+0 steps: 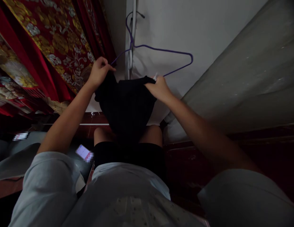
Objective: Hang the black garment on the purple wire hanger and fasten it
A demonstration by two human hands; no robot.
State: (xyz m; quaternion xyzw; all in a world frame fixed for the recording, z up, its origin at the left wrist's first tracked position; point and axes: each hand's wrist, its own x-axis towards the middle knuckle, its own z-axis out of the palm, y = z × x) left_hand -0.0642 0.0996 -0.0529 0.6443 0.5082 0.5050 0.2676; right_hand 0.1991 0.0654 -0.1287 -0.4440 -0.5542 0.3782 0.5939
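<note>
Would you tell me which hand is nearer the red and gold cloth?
The left hand, gripping the black fabric garment beside the red and gold cloth; the right hand grips it by the purple wire hanger.

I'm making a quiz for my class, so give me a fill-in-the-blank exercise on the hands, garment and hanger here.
1. The left hand and right hand both grip a ____ cloth garment.
2. The thin wire hanger against the white wall is ____.
3. The flat lit-screen phone lies to the person's ____.
Missing words: black; purple; left.
</note>
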